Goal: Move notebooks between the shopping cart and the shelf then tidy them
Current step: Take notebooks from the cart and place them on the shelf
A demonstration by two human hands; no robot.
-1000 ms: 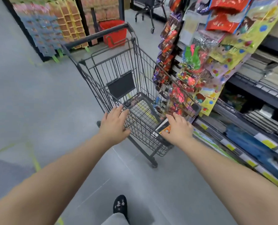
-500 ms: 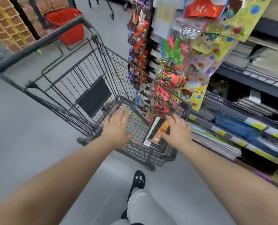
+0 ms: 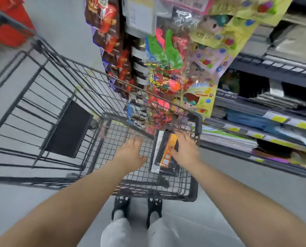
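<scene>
A dark wire shopping cart stands right in front of me. Notebooks with black, white and orange covers lie flat in a small stack on the cart's floor at the right. My right hand reaches into the cart with fingers spread, resting on the right edge of the stack. My left hand hovers open over the bare wire floor, just left of the notebooks. The shelf to the right carries flat stacks of notebooks and paper.
Hanging packs of balloons and stickers and snack bags dangle over the cart's far right side. A red basket sits on the floor at the top left. My feet stand against the cart's near end.
I have stepped up to the cart and now look down into it. Both hands have gone deeper into the basket, the right one onto the notebooks.
</scene>
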